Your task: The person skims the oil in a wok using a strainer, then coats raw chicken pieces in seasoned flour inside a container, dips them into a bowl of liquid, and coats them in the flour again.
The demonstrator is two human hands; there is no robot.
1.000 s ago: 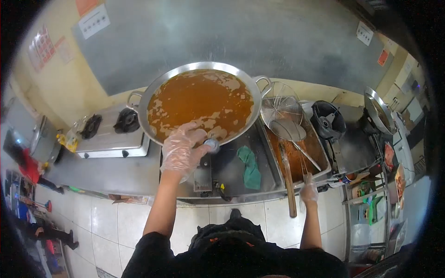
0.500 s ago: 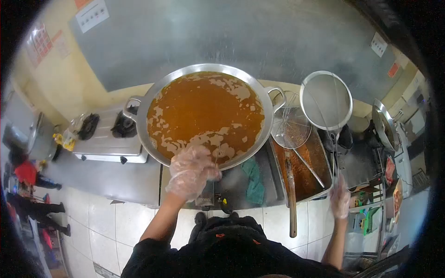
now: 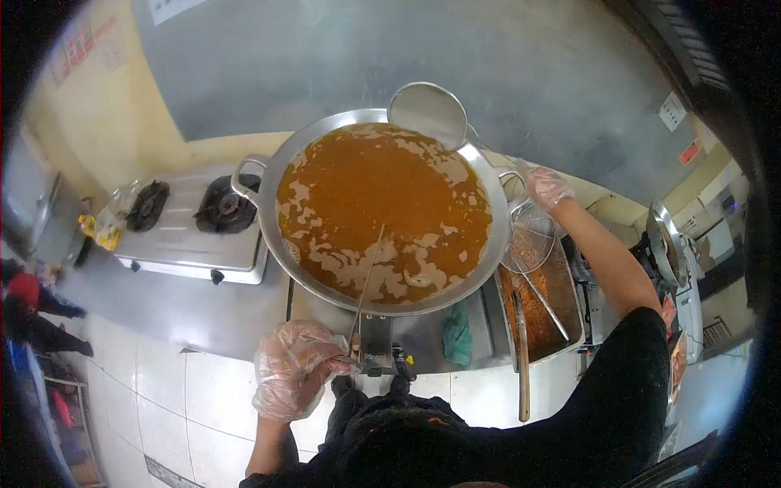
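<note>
The left hand point(image 3: 299, 366), in a crumpled clear glove, bunches its fingers round the near end of a thin rod point(image 3: 370, 272), hiding that end; the rod slants out over the wide two-handled pan point(image 3: 271, 199), and whether its tip dips in cannot be told. The right hand point(image 3: 547, 187), also gloved, is closed round the handle of a round fine-mesh strainer point(image 3: 427, 114), which covers part of the pan's far rim; contact between the two is unclear. The pan holds orange-brown liquid point(image 3: 382, 179) with pale froth gathered mostly towards its edge. Just right of it, a rectangular metal tray point(image 3: 579, 321) contains reddish-brown crumbly matter, with a wire skimmer point(image 3: 533, 236) lying across it and a tool with a wooden handle point(image 3: 523, 382) jutting over the near edge. The right forearm and black sleeve point(image 3: 602, 390) block much of the counter beyond the tray. A green cloth point(image 3: 457, 333) lies between the pan and the tray, near the counter's front. To the left stands a two-burner stove point(image 3: 183, 220), near a blurred yellow packet point(image 3: 107, 234). At the far left, another person point(image 3: 32, 305) is cut off and dark.
</note>
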